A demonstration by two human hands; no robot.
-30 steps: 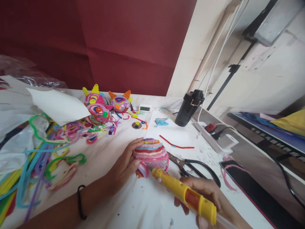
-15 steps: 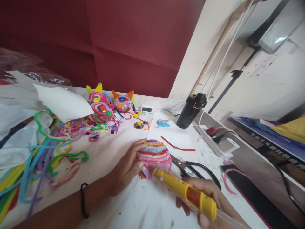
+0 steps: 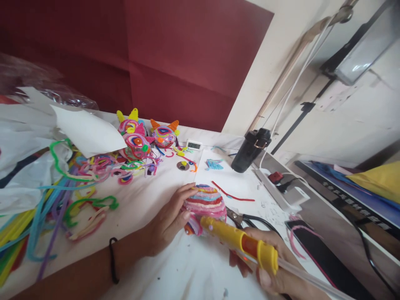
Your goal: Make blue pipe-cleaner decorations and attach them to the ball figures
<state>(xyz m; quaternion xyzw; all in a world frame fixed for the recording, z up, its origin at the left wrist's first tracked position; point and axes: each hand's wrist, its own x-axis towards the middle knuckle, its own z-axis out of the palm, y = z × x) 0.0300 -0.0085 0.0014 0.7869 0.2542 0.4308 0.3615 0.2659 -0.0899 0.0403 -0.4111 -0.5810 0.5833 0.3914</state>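
Observation:
My left hand (image 3: 171, 221) is closed around the left side of a ball (image 3: 208, 202) covered in striped pipe cleaners, steadying it on the white table. Pink, red, white and blue bands circle its upper part, and a coiled patch shows low on its left. My right hand (image 3: 268, 258) grips a yellow hot glue gun (image 3: 240, 241) with a clear glue stick out of its back. The gun's nozzle end is at the ball's lower front; its very tip is hidden, so I cannot tell whether it touches. Black-handled scissors (image 3: 246, 218) lie behind the gun.
Pipe cleaners (image 3: 40, 225) are heaped at left beside plastic bags. Decorated balls with ears (image 3: 164, 135) stand at the back near a small digital clock (image 3: 193, 145). A black bottle (image 3: 251, 150), a power strip (image 3: 281, 191) and a dark phone-like slab (image 3: 325, 258) are at right.
The glue gun has shifted slightly left, its nozzle end now overlapping the ball's lower front more. My left hand keeps its hold on the ball. The camera view has moved a little.

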